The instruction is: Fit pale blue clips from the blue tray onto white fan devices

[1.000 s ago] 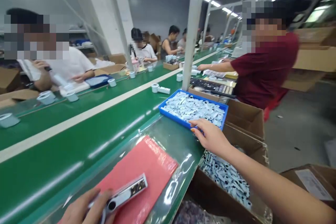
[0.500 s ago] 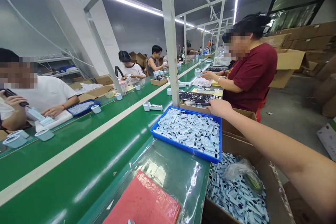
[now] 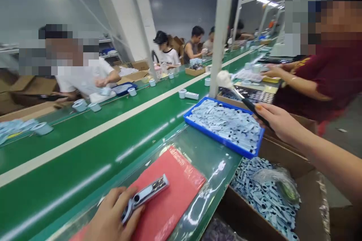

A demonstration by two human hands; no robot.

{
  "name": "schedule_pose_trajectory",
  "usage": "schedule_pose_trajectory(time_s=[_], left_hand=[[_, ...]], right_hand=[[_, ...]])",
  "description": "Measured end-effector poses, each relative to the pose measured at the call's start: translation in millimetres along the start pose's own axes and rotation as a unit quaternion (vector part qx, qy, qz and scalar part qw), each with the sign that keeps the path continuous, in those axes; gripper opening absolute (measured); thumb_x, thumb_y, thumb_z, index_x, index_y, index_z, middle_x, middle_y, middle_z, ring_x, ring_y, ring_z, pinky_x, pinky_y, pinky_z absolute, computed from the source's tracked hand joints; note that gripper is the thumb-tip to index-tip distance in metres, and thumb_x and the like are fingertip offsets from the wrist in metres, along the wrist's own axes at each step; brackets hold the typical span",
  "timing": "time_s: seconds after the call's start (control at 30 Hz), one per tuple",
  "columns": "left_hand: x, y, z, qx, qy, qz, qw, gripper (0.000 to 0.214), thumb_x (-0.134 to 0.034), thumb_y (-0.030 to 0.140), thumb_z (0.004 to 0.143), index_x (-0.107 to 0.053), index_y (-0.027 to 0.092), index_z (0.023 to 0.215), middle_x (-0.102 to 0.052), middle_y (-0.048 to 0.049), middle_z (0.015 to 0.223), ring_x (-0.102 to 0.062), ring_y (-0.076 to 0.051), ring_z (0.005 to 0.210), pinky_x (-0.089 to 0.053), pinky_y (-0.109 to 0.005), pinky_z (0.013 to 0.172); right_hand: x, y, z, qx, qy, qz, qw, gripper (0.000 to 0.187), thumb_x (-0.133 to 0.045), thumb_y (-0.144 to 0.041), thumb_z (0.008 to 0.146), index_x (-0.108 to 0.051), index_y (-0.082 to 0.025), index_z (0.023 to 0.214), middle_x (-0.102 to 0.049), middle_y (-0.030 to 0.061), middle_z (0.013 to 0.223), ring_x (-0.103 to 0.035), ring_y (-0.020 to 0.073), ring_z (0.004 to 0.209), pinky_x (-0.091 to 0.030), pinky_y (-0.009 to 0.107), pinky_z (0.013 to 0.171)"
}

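Here, the scene is set out from the largest thing down.

Conveyor: a long green belt with a white stripe (image 3: pixel 85 135) is seen running away from the camera, with people seated along both sides.
Carton: an open brown cardboard box (image 3: pixel 308 192) is placed at the lower right, filled with small pale blue parts; a clear plastic bag is seen lying on them.
Tray: a shallow blue plastic tray (image 3: pixel 220 141) of the same pale blue parts is set on the bench edge, just beyond the carton.
Mat: a red rectangular pad (image 3: pixel 175 192) is laid under clear film near the lower edge.
Right hand: the right hand (image 3: pixel 275 120) is closed around the black handle of a white-headed brush (image 3: pixel 226 80), which is held tilted above the tray's far corner.
Left hand: the left hand (image 3: pixel 113 218) is curled about a slim silver-and-black device (image 3: pixel 147 196), which is held low over the red pad.
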State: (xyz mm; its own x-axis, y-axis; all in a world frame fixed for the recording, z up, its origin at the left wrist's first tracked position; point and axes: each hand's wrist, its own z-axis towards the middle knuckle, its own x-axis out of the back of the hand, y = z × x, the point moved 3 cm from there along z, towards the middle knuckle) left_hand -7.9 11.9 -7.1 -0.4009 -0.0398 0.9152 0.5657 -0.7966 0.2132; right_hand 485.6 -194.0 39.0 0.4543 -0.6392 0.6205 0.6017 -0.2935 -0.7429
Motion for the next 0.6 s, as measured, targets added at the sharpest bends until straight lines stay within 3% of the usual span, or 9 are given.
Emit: schedule_pose_trajectory(time_s=[0.03,0.07,0.13,0.23,0.37,0.43,0.53,0.6], left_hand=[[2.9,5.6,-1.1,0.006,-0.010,-0.004,1.000,0.027,-0.060,0.045,0.090,-0.062,0.032,0.113,-0.061,-0.0010,0.109,-0.064,-0.017,0.090,-0.055,-0.029,0.075],[5.6,11.2,-1.7,0.012,-0.023,-0.012,1.000,0.026,-0.060,0.041,0.091,-0.061,0.030,0.114,-0.060,-0.0018,0.110,-0.063,-0.018,0.093,-0.055,-0.031,0.078],[9.3,19.9,-2.0,0.024,-0.046,-0.032,0.998,0.026,-0.061,0.034,0.091,-0.059,0.028,0.116,-0.059,-0.0030,0.111,-0.060,-0.019,0.098,-0.052,-0.034,0.084],[10.9,24.3,-3.6,0.054,-0.056,-0.051,0.996,0.035,-0.067,0.027,0.086,-0.055,0.024,0.119,-0.059,-0.0037,0.110,-0.056,-0.021,0.101,-0.049,-0.037,0.087],[10.4,25.9,-9.4,0.072,-0.032,-0.061,0.995,0.039,-0.072,0.024,0.082,-0.053,0.021,0.117,-0.059,-0.0036,0.105,-0.056,-0.022,0.096,-0.049,-0.037,0.083],[9.3,26.4,-11.6,0.071,-0.017,-0.064,0.995,0.043,-0.073,0.023,0.081,-0.052,0.020,0.118,-0.060,-0.0040,0.105,-0.056,-0.022,0.094,-0.049,-0.038,0.082],[6.8,25.9,-13.3,0.074,-0.003,-0.072,0.995,0.052,-0.074,0.024,0.081,-0.047,0.021,0.126,-0.061,-0.0053,0.111,-0.058,-0.023,0.098,-0.051,-0.040,0.085],[5.6,25.7,-13.9,0.077,0.008,-0.076,0.994,0.065,-0.076,0.025,0.080,-0.041,0.021,0.134,-0.061,-0.0070,0.118,-0.059,-0.025,0.104,-0.052,-0.042,0.090]], right_hand=[[-15.1,-11.0,-20.9,0.010,-0.034,0.069,0.997,0.058,-0.031,-0.069,0.099,-0.057,-0.020,0.116,-0.056,0.0045,0.079,-0.053,0.0197,0.063,-0.048,0.029,0.056],[-30.9,-21.7,-41.5,-0.003,-0.079,0.194,0.978,0.052,-0.043,-0.068,0.099,-0.056,-0.023,0.119,-0.056,0.0044,0.083,-0.054,0.0198,0.065,-0.047,0.029,0.056],[-60.7,-45.4,-78.6,-0.019,-0.163,0.311,0.936,0.044,-0.054,-0.064,0.099,-0.057,-0.026,0.121,-0.056,0.0033,0.081,-0.052,0.0179,0.060,-0.043,0.027,0.051],[-101.8,-80.6,-121.1,-0.016,-0.302,0.298,0.905,0.045,-0.054,-0.061,0.102,-0.057,-0.025,0.129,-0.055,0.0020,0.076,-0.045,0.0137,0.054,-0.038,0.024,0.049],[-146.1,-116.0,-155.6,-0.036,-0.473,0.312,0.823,0.056,-0.052,-0.063,0.103,-0.049,-0.023,0.142,-0.046,-0.0018,0.073,-0.037,0.0101,0.053,-0.032,0.020,0.049],[-158.3,-125.0,-161.6,-0.042,-0.484,0.331,0.809,0.058,-0.051,-0.062,0.104,-0.044,-0.024,0.146,-0.044,-0.0026,0.074,-0.033,0.0092,0.053,-0.029,0.020,0.048],[-166.1,-127.4,-161.8,-0.022,-0.447,0.323,0.834,0.056,-0.045,-0.060,0.107,-0.036,-0.027,0.151,-0.045,-0.0019,0.078,-0.034,0.0098,0.055,-0.030,0.020,0.049],[-169.1,-123.0,-161.9,-0.022,-0.458,0.272,0.846,0.055,-0.043,-0.060,0.108,-0.038,-0.026,0.151,-0.045,-0.0013,0.077,-0.036,0.0111,0.058,-0.031,0.020,0.049]])
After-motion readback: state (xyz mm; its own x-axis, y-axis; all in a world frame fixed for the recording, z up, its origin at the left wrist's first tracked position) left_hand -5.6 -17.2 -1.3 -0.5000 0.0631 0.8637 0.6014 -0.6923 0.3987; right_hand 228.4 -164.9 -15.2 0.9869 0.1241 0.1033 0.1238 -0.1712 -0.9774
